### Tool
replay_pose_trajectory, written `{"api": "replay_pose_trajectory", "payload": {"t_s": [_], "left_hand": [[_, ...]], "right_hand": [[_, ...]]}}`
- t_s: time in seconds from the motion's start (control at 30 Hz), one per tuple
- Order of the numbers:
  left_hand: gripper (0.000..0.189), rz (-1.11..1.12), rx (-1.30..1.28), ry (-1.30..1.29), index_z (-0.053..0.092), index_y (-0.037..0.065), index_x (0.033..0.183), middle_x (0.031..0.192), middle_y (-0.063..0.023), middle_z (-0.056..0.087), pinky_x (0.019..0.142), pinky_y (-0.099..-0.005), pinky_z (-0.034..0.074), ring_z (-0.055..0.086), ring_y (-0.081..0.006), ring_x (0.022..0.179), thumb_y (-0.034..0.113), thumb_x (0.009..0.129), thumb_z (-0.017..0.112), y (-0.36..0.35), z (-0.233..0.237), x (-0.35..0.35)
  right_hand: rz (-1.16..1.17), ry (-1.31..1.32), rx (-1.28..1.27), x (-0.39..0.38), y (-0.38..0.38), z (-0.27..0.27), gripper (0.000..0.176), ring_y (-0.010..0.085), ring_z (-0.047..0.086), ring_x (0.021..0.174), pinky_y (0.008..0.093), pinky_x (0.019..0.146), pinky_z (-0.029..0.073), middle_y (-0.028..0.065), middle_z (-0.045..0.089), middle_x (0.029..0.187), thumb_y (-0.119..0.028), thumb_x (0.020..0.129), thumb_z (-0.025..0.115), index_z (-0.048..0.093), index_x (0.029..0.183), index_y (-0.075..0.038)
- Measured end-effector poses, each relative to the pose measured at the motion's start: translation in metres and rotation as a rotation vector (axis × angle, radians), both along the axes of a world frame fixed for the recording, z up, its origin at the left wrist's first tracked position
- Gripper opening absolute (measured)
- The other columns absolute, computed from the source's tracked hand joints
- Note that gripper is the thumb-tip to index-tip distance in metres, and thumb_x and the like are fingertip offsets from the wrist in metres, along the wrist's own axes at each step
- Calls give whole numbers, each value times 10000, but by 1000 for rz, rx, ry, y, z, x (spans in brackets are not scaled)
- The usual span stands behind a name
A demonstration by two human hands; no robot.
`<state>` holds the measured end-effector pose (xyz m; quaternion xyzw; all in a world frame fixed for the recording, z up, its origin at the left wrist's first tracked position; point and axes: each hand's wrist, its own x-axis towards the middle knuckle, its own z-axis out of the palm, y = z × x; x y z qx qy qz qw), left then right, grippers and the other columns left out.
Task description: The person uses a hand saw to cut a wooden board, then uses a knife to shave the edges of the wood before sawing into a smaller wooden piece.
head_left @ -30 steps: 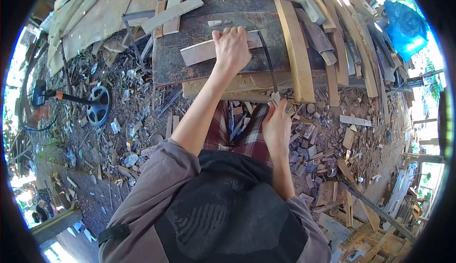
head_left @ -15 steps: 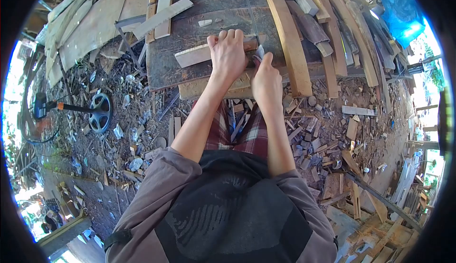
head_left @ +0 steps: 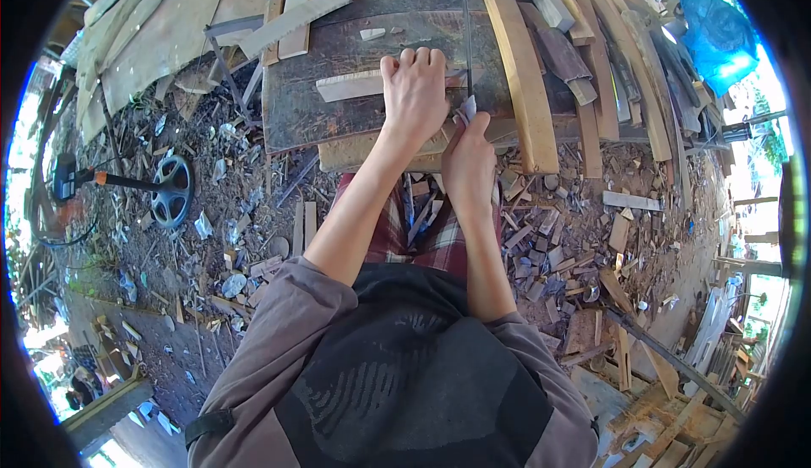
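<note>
My left hand (head_left: 414,96) presses down on a narrow wood strip (head_left: 348,86) lying across the dark worktable (head_left: 296,126); its fingers curl over the strip. Just right of it, my right hand (head_left: 470,160) is closed around the near end of a long thin saw (head_left: 466,37). Pale wrapping shows at that end, above the thumb. The saw's dark blade is seen edge-on and runs away from me over the table, crossing by the strip's right end. A small pale offcut (head_left: 372,35) lies beyond my left hand.
A long plank (head_left: 519,79) lies right of the saw, with more boards (head_left: 583,54) beyond it. A notched wood piece (head_left: 296,22) rests at the table's left. Scraps (head_left: 541,248) litter the ground, and a black wheel-shaped disc on a shaft (head_left: 173,191) lies left.
My right hand has drawn back toward me with the saw, whose blade now points more straight ahead. My left hand stays on the strip. The view has shifted slightly.
</note>
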<state>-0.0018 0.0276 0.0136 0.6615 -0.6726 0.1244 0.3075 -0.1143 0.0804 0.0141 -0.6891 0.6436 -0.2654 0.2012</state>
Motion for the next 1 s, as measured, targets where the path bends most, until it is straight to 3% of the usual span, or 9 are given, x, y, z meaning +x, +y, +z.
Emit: {"api": "replay_pose_trajectory", "payload": {"t_s": [0.17, 0.27, 0.37, 0.47, 0.67, 0.77, 0.93, 1.0], "left_hand": [[158, -47, 12, 124, 606, 51, 844, 880, -100, 643, 843, -416, 334, 597, -271, 922, 73, 698, 664, -16, -1, 8], [140, -43, 48, 89, 624, 45, 835, 862, -107, 664, 848, -427, 330, 615, -277, 915, 96, 711, 666, -19, 0, 11], [139, -59, 98, 99, 623, 45, 835, 855, -107, 670, 844, -430, 329, 619, -282, 906, 116, 726, 675, -21, 2, 15], [162, -45, 247, 94, 609, 35, 904, 971, -118, 677, 877, -445, 314, 608, -282, 1023, 147, 795, 654, -18, 12, 14], [292, -49, 375, 146, 594, 16, 991, 992, -174, 681, 884, -477, 316, 610, -317, 1028, 262, 857, 676, -20, 7, 17], [311, -47, 367, 89, 576, 8, 1018, 999, -192, 679, 880, -484, 320, 612, -337, 1021, 258, 861, 674, -23, 9, 24], [260, -100, 133, 29, 561, 28, 982, 960, -162, 670, 858, -474, 322, 608, -328, 992, 212, 840, 677, -16, 3, 20], [233, -112, 51, 15, 557, 41, 964, 935, -146, 661, 843, -466, 320, 606, -317, 963, 188, 826, 675, -10, 1, 16]], "right_hand": [[-4, 82, -36, -9, 17, -19, 203, 530, 609, 692, 606, 595, 466, 335, 609, 695, -182, 1017, 417, 375, 1017, 16], [-9, 104, 121, -25, 43, -24, 203, 527, 622, 725, 598, 634, 493, 338, 621, 734, -180, 1006, 422, 366, 1062, 7], [16, 101, 126, -40, 65, -29, 208, 522, 623, 703, 597, 606, 493, 327, 620, 708, -188, 1006, 436, 367, 1047, 4], [23, 99, 3, -46, 64, -36, 202, 518, 602, 656, 607, 549, 447, 332, 587, 663, -170, 1012, 420, 375, 1025, 26], [7, 101, 9, -25, 23, -23, 216, 524, 605, 687, 608, 573, 463, 334, 599, 690, -182, 1016, 416, 379, 1029, 30], [32, 111, 70, -25, 16, 1, 211, 534, 614, 726, 607, 612, 484, 349, 614, 739, -183, 1012, 426, 386, 1031, 23], [81, 159, 106, -29, 6, 26, 164, 521, 632, 807, 598, 707, 497, 353, 632, 799, -100, 960, 466, 389, 1043, 19], [83, 185, 70, -21, -1, 31, 167, 489, 659, 822, 551, 718, 531, 315, 657, 803, -32, 904, 455, 404, 1052, 27]]}}
